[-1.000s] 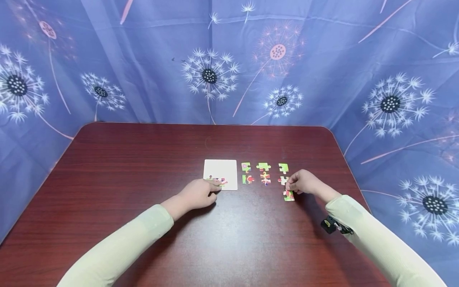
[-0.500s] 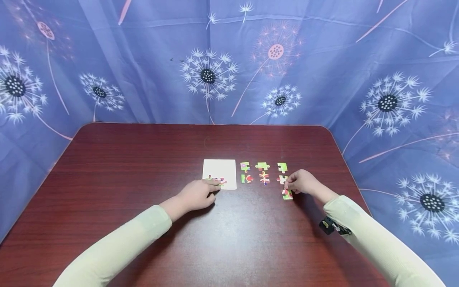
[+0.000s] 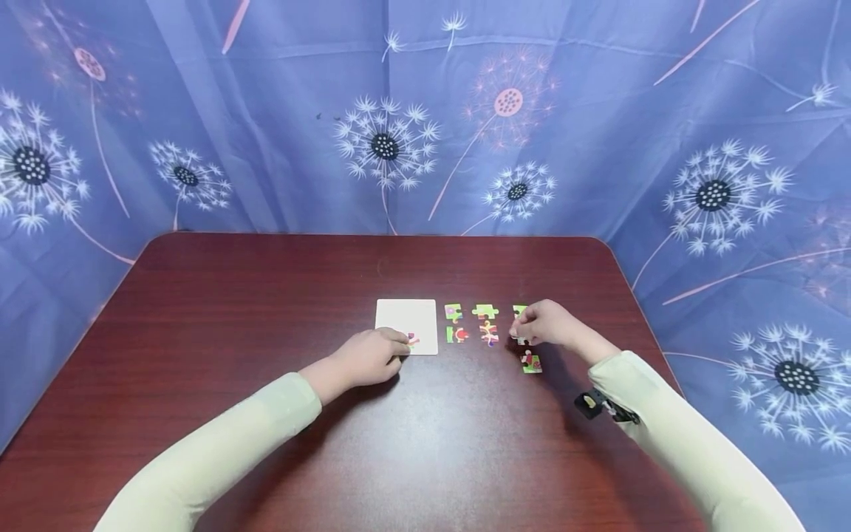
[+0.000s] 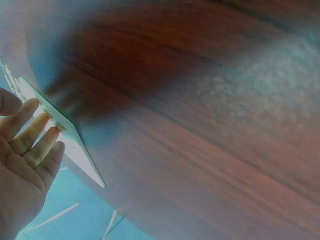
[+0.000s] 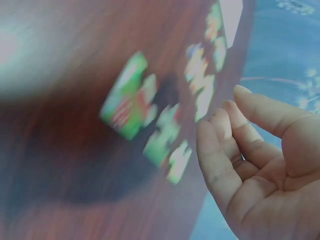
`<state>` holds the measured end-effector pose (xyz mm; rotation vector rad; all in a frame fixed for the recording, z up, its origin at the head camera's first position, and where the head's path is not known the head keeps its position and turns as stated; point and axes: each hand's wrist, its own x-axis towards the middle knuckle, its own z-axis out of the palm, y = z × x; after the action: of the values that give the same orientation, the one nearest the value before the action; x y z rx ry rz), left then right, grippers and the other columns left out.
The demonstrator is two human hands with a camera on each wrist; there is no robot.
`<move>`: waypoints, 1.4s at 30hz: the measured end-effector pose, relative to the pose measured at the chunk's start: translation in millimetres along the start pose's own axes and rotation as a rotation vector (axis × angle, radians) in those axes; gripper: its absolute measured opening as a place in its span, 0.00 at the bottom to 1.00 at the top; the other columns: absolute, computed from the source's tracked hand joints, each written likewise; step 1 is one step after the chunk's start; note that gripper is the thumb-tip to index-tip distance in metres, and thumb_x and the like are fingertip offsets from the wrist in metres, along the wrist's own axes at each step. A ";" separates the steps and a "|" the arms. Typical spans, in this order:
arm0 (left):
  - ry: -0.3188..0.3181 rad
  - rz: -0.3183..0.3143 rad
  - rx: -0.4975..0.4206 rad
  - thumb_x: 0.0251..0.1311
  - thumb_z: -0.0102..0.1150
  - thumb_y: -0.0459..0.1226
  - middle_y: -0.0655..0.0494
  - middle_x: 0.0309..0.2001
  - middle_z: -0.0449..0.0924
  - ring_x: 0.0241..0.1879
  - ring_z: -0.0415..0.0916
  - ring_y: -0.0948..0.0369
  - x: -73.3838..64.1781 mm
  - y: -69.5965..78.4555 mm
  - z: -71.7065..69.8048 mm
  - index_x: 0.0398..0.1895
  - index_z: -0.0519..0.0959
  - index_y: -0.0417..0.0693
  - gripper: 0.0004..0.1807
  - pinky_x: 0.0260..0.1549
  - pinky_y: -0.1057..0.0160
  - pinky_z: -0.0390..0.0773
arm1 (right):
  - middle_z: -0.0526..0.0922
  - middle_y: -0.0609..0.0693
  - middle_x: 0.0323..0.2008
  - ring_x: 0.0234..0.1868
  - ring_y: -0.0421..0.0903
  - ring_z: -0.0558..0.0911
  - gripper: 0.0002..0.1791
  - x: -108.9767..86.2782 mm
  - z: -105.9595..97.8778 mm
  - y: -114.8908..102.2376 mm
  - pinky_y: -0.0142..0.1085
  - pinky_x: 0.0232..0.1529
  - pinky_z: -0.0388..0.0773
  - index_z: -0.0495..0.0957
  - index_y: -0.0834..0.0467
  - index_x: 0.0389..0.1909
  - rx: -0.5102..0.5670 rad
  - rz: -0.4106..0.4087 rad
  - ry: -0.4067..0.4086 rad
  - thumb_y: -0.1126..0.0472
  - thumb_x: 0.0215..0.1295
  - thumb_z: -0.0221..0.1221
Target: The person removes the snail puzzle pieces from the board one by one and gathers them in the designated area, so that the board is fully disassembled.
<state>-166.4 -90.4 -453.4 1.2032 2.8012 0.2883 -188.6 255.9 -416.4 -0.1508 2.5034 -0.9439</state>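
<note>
In the head view my left hand [image 3: 368, 357] rests with straight fingers on the lower part of a square white puzzle board [image 3: 405, 316]. Colourful puzzle pieces [image 3: 412, 339] lie on the board there, mostly hidden under the fingers. My right hand [image 3: 548, 324], fingers loosely bent, hovers over the right-hand column of loose pieces. Below it is a green-and-red jigsaw piece [image 3: 531, 362]. The fingers partly cover the middle piece [image 3: 523, 341] and top piece [image 3: 519, 309]. In the right wrist view all three lie on the table, and nothing shows between thumb and fingers.
Left of that column are two pairs of jigsaw pieces: a green one [image 3: 486, 312] above a red-and-yellow one [image 3: 489, 335], and a flowered one [image 3: 453, 312] above a green-and-red one [image 3: 456, 335]. A blue dandelion-print cloth [image 3: 299, 148] hangs behind the brown table [image 3: 266, 281].
My right hand has left the lowest piece of the right column and moved up and left over the upper pieces. The left hand has slid slightly, covering more of the pieces on the board.
</note>
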 end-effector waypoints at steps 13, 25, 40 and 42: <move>0.032 -0.042 0.011 0.63 0.56 0.34 0.51 0.58 0.85 0.62 0.81 0.51 -18.1 -7.1 0.1 0.52 0.87 0.46 0.16 0.61 0.51 0.81 | 0.88 0.61 0.36 0.33 0.40 0.84 0.15 32.5 62.4 -63.4 0.36 0.42 0.88 0.83 0.72 0.49 0.199 -0.112 -0.030 0.65 0.70 0.59; -0.011 -0.070 0.000 0.62 0.54 0.33 0.49 0.64 0.82 0.65 0.80 0.52 -31.1 -15.2 1.5 0.57 0.84 0.43 0.21 0.60 0.51 0.81 | 0.87 0.65 0.51 0.33 0.35 0.83 0.17 51.1 104.8 -90.8 0.33 0.45 0.87 0.83 0.71 0.54 0.288 -0.050 0.046 0.67 0.66 0.58; -0.057 -0.067 -0.061 0.60 0.52 0.32 0.46 0.64 0.81 0.66 0.79 0.49 -27.2 -16.6 -0.9 0.59 0.83 0.40 0.24 0.63 0.49 0.79 | 0.92 0.55 0.43 0.39 0.41 0.81 0.13 57.7 108.3 -99.9 0.28 0.40 0.76 0.89 0.63 0.44 -0.002 -0.070 0.081 0.66 0.60 0.62; -0.058 -0.069 -0.073 0.60 0.52 0.32 0.46 0.64 0.81 0.66 0.79 0.49 -26.9 -16.5 -1.5 0.59 0.83 0.40 0.24 0.64 0.49 0.79 | 0.91 0.53 0.38 0.33 0.39 0.77 0.14 60.7 109.3 -99.9 0.26 0.34 0.72 0.89 0.63 0.43 0.035 -0.037 0.082 0.66 0.58 0.62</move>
<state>-159.8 -121.2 -455.3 1.0798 2.7497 0.3419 -198.7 99.1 -446.7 -0.1508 2.5652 -1.0277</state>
